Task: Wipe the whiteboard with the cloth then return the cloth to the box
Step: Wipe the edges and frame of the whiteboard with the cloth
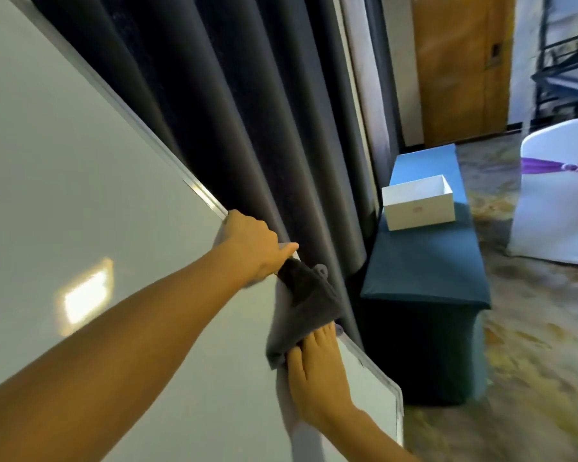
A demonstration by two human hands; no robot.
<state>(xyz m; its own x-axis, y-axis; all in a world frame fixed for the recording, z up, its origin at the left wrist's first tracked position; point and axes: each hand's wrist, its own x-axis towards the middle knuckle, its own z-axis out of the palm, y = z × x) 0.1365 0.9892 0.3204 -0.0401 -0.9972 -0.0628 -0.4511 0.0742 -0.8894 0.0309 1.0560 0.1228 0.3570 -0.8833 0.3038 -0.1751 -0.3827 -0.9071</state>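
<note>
The whiteboard [80, 195] fills the left of the head view, its metal-framed right edge running down to the lower middle. My left hand [251, 248] grips that right edge, fingers curled over the frame. My right hand [317, 371] lies flat on a dark grey cloth [304, 305], pressing it against the board near the edge, just below my left hand. The cloth's top reaches my left thumb. The open white box [417, 208] stands on a table to the right, nothing visible inside it.
A dark grey curtain [214, 111] hangs behind the board. The box's narrow table has a teal cover [424, 271]. A white-covered chair with a purple sash [558, 195] stands at far right on patterned carpet. A wooden door [461, 68] is behind.
</note>
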